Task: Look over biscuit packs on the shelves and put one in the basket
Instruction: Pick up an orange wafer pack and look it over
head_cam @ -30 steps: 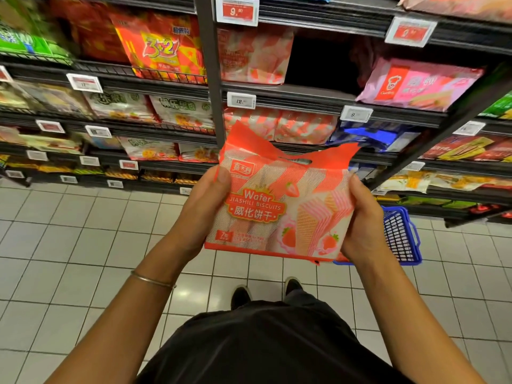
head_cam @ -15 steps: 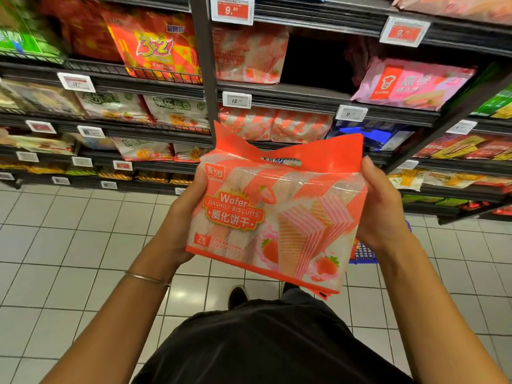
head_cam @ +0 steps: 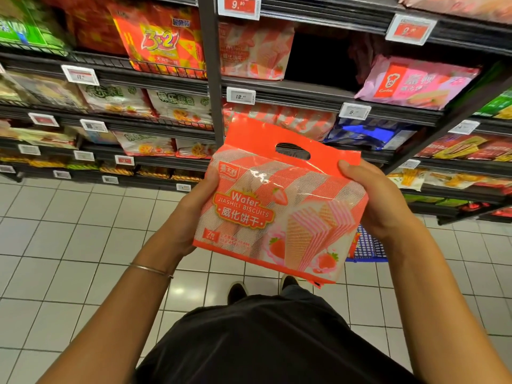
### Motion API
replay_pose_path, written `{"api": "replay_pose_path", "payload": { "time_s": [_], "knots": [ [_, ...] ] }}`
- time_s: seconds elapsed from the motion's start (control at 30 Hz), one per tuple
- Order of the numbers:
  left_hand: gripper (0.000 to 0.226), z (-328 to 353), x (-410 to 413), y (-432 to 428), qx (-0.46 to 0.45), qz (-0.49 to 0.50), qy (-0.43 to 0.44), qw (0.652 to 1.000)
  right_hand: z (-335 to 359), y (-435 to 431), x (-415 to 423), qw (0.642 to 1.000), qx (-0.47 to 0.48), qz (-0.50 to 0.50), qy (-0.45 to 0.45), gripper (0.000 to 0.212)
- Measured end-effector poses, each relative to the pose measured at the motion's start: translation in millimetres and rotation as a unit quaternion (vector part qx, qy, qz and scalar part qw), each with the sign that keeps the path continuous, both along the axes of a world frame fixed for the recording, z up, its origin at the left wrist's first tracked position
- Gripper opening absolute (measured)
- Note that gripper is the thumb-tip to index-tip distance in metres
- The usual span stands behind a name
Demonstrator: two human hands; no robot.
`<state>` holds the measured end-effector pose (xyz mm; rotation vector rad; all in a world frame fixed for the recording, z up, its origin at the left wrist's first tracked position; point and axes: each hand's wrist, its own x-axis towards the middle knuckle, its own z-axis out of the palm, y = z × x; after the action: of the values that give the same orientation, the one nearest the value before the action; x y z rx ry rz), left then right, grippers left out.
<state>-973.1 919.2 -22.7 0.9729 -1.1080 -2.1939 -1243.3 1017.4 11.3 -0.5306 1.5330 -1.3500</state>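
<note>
I hold an orange and white strawberry wafer biscuit pack (head_cam: 277, 214) in front of me at chest height, its printed front facing up. My left hand (head_cam: 191, 214) grips its left side with the thumb on the front. My right hand (head_cam: 372, 200) grips its right side, thumb laid over the top corner. The pack's orange handle flap stands upright with its cut-out showing. A blue basket (head_cam: 368, 248) sits on the floor below, mostly hidden behind the pack and my right hand.
Dark shelves (head_cam: 304, 92) full of biscuit packs run across the top of the view, with a grey upright post (head_cam: 212, 79) in the middle. More of the same wafer packs (head_cam: 255, 51) stand on an upper shelf. White tiled floor (head_cam: 69, 231) lies below.
The pack has been raised and brought closer to me, and its handle flap has straightened upright. It now covers most of the blue basket.
</note>
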Motion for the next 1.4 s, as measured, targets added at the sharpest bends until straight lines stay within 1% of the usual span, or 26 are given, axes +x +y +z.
{"api": "replay_pose_path", "payload": {
  "time_s": [0.17,0.3,0.37,0.43,0.5,0.57,0.67,0.77,0.87,0.9,0.93,1.0,1.03,1.13,1.27,1.4],
  "knots": [
    [0.047,-4.0,-3.0,-0.6,0.018,0.009,0.013,1.0,0.4,-4.5,7.0,0.997,0.029,-0.067,-0.032,0.015],
    [0.047,-10.8,-2.6,0.1,0.044,0.022,0.028,0.998,0.2,-4.3,10.0,0.995,0.036,-0.08,-0.038,0.016],
    [0.049,-15.6,-0.7,0.2,0.065,0.03,0.045,0.996,-0.1,-4.0,11.8,0.997,0.025,-0.067,-0.019,0.018],
    [0.055,-21.7,0.9,0.8,0.1,0.041,0.069,0.992,0.1,-2.9,12.3,0.999,0.016,-0.043,-0.014,0.031],
    [0.061,-27.7,1.6,2.5,0.146,0.041,0.098,0.984,0.5,-1.2,11.8,0.999,-0.011,-0.01,-0.03,0.042],
    [0.065,-30.9,1.9,6.5,0.199,0.03,0.134,0.97,3.2,-1.2,15.1,0.997,-0.053,0.013,-0.052,0.039],
    [0.068,-34.3,0.2,13.0,0.255,0.013,0.162,0.953,5.3,-1.8,20.0,0.992,-0.104,0.027,-0.061,0.02],
    [0.072,-33.4,-0.3,17.1,0.278,-0.011,0.149,0.949,4.8,-1.1,24.3,0.989,-0.126,0.035,-0.075,0.023],
    [0.075,-33.3,1.7,18.7,0.331,-0.034,0.146,0.932,4.7,-0.6,27.6,0.987,-0.135,0.039,-0.081,0.016],
    [0.074,-34.2,2.6,19.5,0.346,-0.035,0.144,0.926,4.5,-0.8,28.5,0.987,-0.134,0.04,-0.078,0.022],
    [0.074,-34.4,2.9,20.6,0.356,-0.033,0.144,0.923,4.2,-1.3,29.5,0.988,-0.132,0.041,-0.075,0.032],
    [0.074,-33.1,3.1,21.7,0.362,-0.027,0.152,0.919,3.2,-2.1,31.3,0.988,-0.126,0.046,-0.07,0.05],
    [0.075,-32.6,3.5,21.4,0.359,-0.023,0.157,0.92,2.4,-2.2,32.1,0.989,-0.125,0.05,-0.066,0.053],
    [0.077,-32.1,5.7,17.6,0.334,-0.015,0.173,0.927,-2.2,-3.0,34.9,0.989,-0.12,0.053,-0.062,0.052],
    [0.066,-33.2,8.9,14.7,0.301,0.014,0.172,0.938,-5.2,-2.6,36.9,0.988,-0.12,0.056,-0.084,0.046],
    [0.061,-30.7,10.4,12.4,0.255,0.048,0.176,0.95,-3.3,1.4,36.8,0.987,-0.113,0.084,-0.071,0.05]
  ]
}}
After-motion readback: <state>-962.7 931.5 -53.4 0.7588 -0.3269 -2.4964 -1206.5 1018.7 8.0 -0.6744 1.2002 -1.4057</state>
